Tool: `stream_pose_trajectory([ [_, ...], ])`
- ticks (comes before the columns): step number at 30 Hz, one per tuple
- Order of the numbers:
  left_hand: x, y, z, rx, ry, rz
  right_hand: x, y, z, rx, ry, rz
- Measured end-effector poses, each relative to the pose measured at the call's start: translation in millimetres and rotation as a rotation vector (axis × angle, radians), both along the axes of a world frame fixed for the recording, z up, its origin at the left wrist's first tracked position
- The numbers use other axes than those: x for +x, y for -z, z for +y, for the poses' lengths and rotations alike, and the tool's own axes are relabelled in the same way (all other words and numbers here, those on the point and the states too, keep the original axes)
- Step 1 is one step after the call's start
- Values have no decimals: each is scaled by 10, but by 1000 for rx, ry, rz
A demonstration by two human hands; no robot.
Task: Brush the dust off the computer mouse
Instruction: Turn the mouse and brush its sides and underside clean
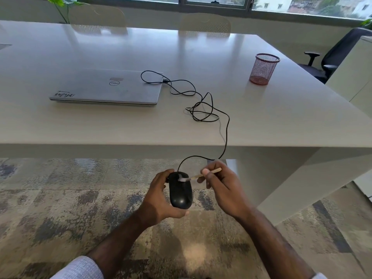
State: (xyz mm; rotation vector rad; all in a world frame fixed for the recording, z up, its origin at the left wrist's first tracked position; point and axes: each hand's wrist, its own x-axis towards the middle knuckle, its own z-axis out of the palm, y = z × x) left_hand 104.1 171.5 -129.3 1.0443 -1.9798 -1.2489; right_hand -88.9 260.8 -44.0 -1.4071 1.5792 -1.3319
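Holding the black computer mouse [180,191] off the table [261,121], above the patterned carpet, the left hand [161,200] curls round its side and underside. The right hand [221,184] pinches a small wooden-handled brush [198,175], bristles touching the mouse's front end. Its black cable [209,109] loops across the table to a closed laptop [106,87]; a red mesh cup [263,69] stands well apart.
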Motion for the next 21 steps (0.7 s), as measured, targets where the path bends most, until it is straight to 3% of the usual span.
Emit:
stream_pose_trajectory([
  [11, 22, -34, -3, -2, 18, 9, -81, -33, -52, -64, 83, -117],
  [21, 65, -51, 49, -13, 44, 49, -67, 30, 1, 15, 104, -162],
])
